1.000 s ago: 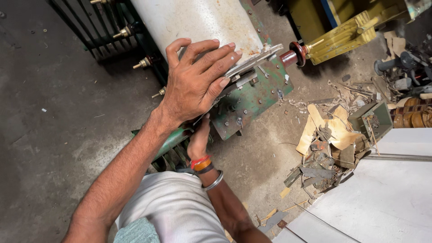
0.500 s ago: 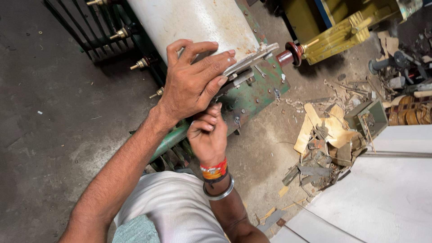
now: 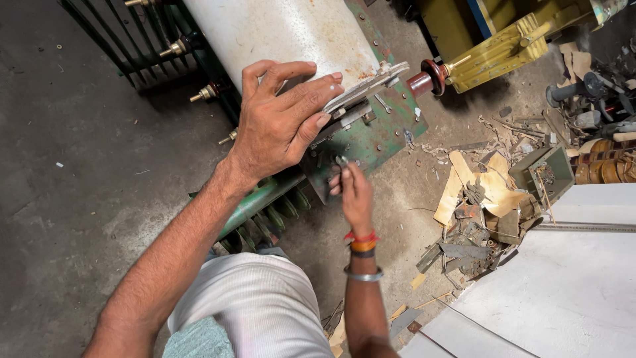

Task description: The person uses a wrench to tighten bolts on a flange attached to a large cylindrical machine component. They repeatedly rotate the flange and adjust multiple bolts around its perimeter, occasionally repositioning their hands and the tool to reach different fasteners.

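Left hand stays spread flat on the white panel's edge; right hand has risen, pinching 1 small bolt at the green flange.

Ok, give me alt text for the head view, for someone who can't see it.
Seen from above, a person's left hand presses flat on the pale end plate of a white cylindrical tank on green machinery, while the right hand pinches a small metal part against the green panel. Cardboard and metal scraps litter the concrete floor to the right.
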